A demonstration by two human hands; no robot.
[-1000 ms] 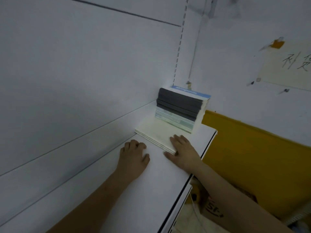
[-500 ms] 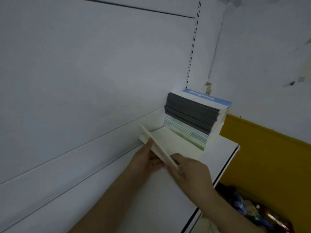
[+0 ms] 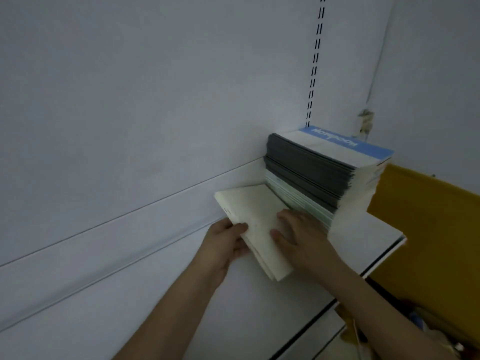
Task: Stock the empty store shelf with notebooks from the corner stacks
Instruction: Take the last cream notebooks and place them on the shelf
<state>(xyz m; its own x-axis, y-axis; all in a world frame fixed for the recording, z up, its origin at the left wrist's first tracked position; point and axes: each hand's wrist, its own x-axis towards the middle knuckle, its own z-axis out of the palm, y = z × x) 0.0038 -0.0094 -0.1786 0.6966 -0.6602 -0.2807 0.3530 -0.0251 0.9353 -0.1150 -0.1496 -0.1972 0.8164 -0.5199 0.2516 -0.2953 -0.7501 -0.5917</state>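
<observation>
A tall stack of notebooks (image 3: pixel 322 172) with dark spines and a blue-and-white top cover stands in the far right corner of the white shelf (image 3: pixel 259 302). In front of it I hold a thin bundle of cream notebooks (image 3: pixel 255 224), tilted up off the shelf. My left hand (image 3: pixel 226 242) grips the bundle's left edge, thumb on top. My right hand (image 3: pixel 301 240) lies on its right side, fingers spread over the cover and partly under the stack's edge.
The white back panel rises behind the shelf, with a slotted upright (image 3: pixel 315 61) above the stack. A yellow board (image 3: pixel 426 229) stands to the right past the shelf's end. Clutter sits on the floor at lower right (image 3: pixel 426 331).
Both hands went from resting flat on the shelf and the bundle to taking hold of the cream notebooks. The bundle has been lifted and tilted off the shelf.
</observation>
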